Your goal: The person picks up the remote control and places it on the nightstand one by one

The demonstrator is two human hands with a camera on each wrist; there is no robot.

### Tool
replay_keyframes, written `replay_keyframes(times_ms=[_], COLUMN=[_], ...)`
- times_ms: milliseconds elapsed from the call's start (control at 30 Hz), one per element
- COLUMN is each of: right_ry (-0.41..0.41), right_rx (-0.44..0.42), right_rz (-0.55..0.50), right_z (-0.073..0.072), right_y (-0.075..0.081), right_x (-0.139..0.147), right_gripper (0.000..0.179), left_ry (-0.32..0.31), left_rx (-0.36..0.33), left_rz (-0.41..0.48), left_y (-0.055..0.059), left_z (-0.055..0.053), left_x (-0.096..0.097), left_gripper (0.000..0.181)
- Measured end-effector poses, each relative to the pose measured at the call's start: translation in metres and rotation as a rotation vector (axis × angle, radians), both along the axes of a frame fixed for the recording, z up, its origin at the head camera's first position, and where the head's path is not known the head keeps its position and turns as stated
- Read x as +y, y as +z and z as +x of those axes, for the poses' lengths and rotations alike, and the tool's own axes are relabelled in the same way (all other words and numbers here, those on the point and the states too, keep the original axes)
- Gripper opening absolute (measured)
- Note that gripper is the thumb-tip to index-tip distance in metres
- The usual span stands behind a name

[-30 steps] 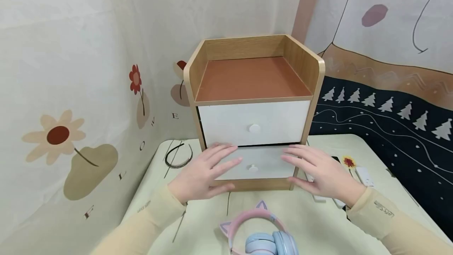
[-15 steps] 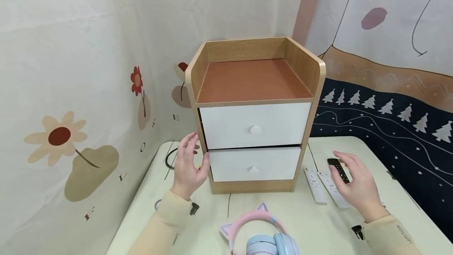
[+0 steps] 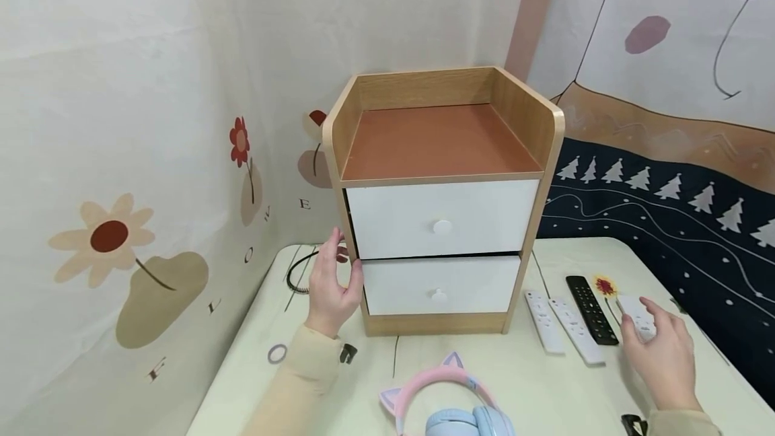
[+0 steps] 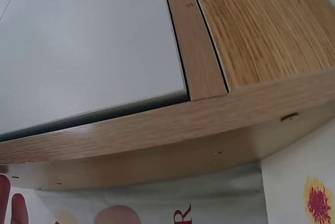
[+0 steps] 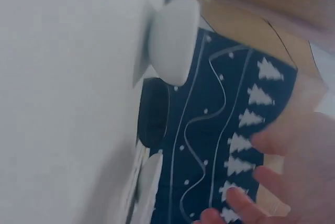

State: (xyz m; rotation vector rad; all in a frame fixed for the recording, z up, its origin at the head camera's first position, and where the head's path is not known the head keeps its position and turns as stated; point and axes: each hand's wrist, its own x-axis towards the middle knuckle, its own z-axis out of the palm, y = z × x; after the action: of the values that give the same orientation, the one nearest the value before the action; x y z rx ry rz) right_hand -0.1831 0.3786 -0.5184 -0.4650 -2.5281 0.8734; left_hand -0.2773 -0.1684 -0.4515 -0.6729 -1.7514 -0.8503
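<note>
A small wooden cabinet with two white drawers stands in the middle of the head view. My left hand is at its lower left edge, fingers extended along the side and thumb near the front of the lower drawer. In the left wrist view, fingertips show beside the cabinet's side panel. Over at the right, my right hand hovers by a white remote control, thumb and fingers spread apart. The right wrist view shows those fingers separated, above the table.
Two white remotes and a black remote lie right of the cabinet. Cat-ear headphones rest in front. A dark toothed headband and a grey ring lie at left. Printed curtains hang behind.
Both hands have moved apart from the lower drawer's front: the left to the cabinet's left edge, the right across the remotes to the far white one. The cabinet has stayed put.
</note>
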Motion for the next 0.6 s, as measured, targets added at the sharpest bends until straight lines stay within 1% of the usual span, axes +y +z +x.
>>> replay_keyframes(times_ms=[100, 233, 367, 467, 600], right_ry=[-0.005, 0.000, -0.027, -0.052, -0.069], right_rx=[-0.107, -0.187, -0.232, -0.245, -0.279], right_rz=[-0.009, 0.017, 0.032, 0.043, 0.071], right_z=[0.003, 0.004, 0.004, 0.004, 0.005], right_y=[-0.006, -0.013, -0.019, -0.021, -0.022], right_x=[0.008, 0.014, 0.018, 0.021, 0.024], right_gripper=[0.070, 0.073, 0.073, 0.070, 0.063], left_ry=[0.022, 0.049, 0.062, 0.063, 0.048], left_rx=[0.012, 0.045, 0.075, 0.091, 0.098], left_rz=[-0.007, -0.019, -0.020, -0.014, -0.003], left_y=[-0.002, -0.005, -0.008, -0.009, -0.008], left_z=[-0.001, -0.004, -0.006, -0.007, -0.008], left_x=[0.001, 0.000, 0.001, 0.002, 0.003], left_gripper=[0.066, 0.064, 0.062, 0.061, 0.060])
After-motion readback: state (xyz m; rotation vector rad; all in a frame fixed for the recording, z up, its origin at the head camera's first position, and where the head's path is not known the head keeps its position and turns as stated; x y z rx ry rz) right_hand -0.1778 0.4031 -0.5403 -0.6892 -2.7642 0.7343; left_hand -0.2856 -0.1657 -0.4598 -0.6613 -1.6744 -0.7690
